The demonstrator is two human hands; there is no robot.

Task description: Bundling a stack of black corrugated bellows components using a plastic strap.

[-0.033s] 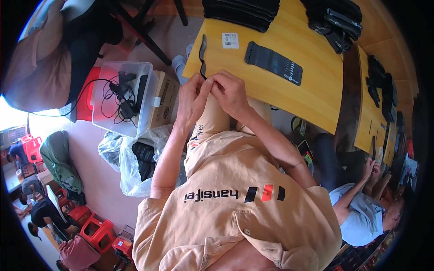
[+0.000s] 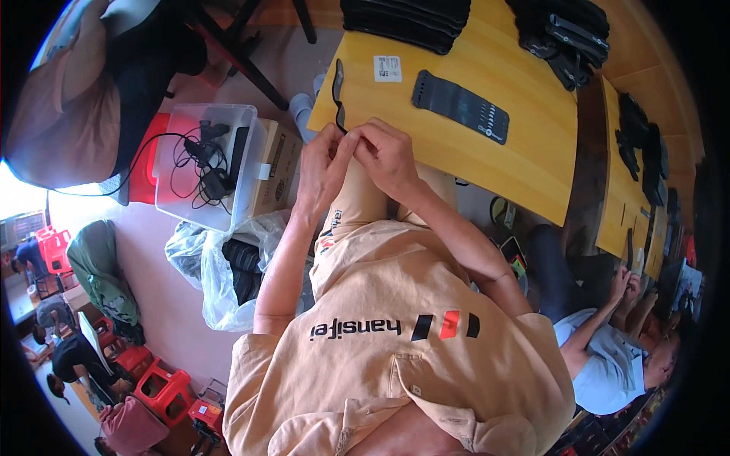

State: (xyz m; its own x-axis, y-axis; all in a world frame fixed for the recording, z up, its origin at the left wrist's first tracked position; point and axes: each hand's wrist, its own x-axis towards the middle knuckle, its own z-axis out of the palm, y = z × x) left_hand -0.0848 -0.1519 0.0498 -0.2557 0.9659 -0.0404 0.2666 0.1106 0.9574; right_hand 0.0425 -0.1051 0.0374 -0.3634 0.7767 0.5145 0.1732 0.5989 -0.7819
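Both my hands meet at the table's near left corner, fingers pinched together. Between the fingertips of my left hand (image 2: 323, 169) and my right hand (image 2: 388, 158) is the near end of a thin black strap (image 2: 338, 90). The strap rises away from my fingers, bent partway along, with a wider greyish far part over the table's left edge. My fingers hide its gripped end. To the right, a flat dark band (image 2: 456, 109) with small pale marks at one end lies on the yellow table (image 2: 525, 171). A white printed label (image 2: 387, 69) lies beyond my hands.
Black folded pieces are stacked (image 2: 407, 24) at the table's far edge, with another black pile (image 2: 563, 38) far right. On my left stand a clear plastic bin (image 2: 247, 163) of cables, a cardboard box (image 2: 280, 163) and a plastic bag (image 2: 220, 292). A co-worker (image 2: 608, 357) sits at right.
The strap's far part has swung slightly to the left. My hands stay in the same place, still pinching its near end.
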